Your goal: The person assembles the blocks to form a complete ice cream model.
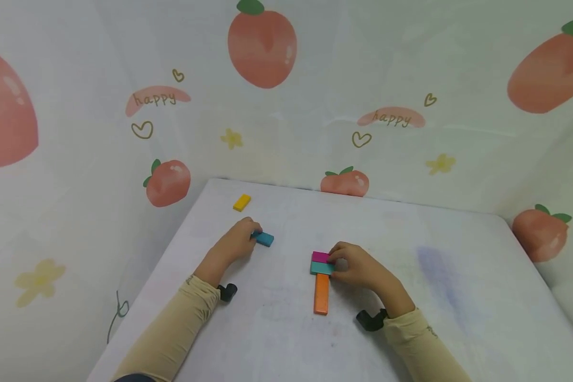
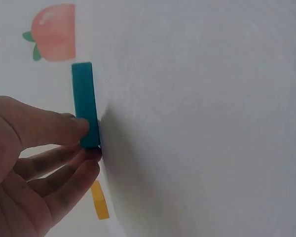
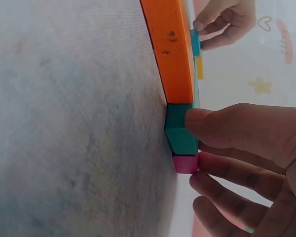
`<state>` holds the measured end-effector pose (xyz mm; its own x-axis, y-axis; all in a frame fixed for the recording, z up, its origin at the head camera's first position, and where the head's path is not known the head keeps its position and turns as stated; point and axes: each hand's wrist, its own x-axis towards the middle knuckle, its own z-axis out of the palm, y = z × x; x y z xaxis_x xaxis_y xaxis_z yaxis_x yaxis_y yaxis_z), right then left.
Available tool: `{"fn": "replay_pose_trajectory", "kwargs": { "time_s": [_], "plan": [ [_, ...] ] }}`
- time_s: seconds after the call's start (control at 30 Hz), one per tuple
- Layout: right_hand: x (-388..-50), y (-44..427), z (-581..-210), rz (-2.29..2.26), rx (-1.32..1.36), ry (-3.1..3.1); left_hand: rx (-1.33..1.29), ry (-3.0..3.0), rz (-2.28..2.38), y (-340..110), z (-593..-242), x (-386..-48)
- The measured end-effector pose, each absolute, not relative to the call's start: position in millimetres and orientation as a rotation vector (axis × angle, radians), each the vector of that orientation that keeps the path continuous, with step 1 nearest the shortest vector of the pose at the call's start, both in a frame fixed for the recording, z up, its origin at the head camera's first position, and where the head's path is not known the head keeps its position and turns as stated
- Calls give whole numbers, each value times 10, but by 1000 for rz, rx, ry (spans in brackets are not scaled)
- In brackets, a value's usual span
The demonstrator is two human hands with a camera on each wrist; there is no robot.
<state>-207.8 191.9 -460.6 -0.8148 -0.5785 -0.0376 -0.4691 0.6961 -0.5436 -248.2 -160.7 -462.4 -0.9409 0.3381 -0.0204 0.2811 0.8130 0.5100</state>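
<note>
My left hand (image 1: 239, 240) pinches a blue rectangular block (image 1: 265, 239) between thumb and fingers at the left of the table. In the left wrist view that block (image 2: 84, 91) stands out past the thumb, close to the white surface. My right hand (image 1: 358, 265) holds the right ends of two blocks lying side by side. Its thumb (image 3: 207, 123) is on the teal block (image 1: 321, 268), and its fingers touch the magenta block (image 1: 320, 257) behind it. An orange block (image 1: 321, 294) lies lengthwise toward me, its far end meeting the teal block's near side.
A yellow block (image 1: 242, 202) lies beyond my left hand, near the table's far left corner. The white table (image 1: 277, 339) meets a fruit-printed cloth backdrop (image 1: 296, 132) along its back and sides. A blue smudge (image 1: 439, 281) marks the surface at right.
</note>
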Motion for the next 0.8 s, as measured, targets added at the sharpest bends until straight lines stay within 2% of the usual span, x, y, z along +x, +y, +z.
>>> {"fn": "replay_pose_trajectory", "kwargs": {
  "time_s": [0.8],
  "plan": [
    [-2072, 1872, -4577, -742, -776, 2702, 534, 2809, 764, -1277, -4634, -2480]
  ]
}}
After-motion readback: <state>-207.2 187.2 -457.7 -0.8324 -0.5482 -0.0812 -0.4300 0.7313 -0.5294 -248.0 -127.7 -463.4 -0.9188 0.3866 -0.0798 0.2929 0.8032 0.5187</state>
